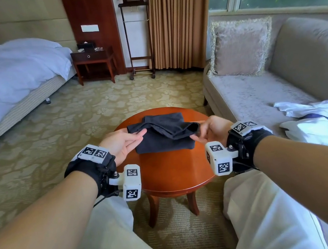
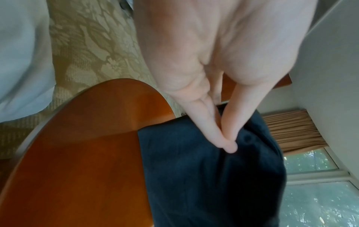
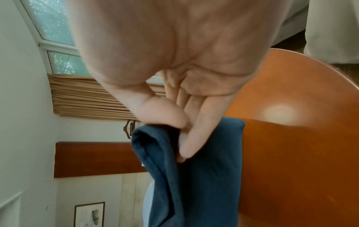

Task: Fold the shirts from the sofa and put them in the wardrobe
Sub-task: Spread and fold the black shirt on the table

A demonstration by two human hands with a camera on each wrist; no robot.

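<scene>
Indoors, a round wooden tabletop (image 1: 165, 173) over floral carpet (image 1: 61, 123) carries a dark shirt (image 1: 161, 143), long axis running hand to hand; left hand (image 1: 120, 143) and right hand (image 1: 210, 129) each pinch an end of its raised flap.

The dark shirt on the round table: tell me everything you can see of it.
The dark shirt is navy or charcoal soft knit fabric, already folded into a compact rectangle lying on the round wooden table. Its top layer is lifted and creased. The left hand pinches one lifted corner between thumb and straight fingers; the right hand pinches the opposite edge, where the layers gape open. The rest lies flat on the tabletop.
</scene>
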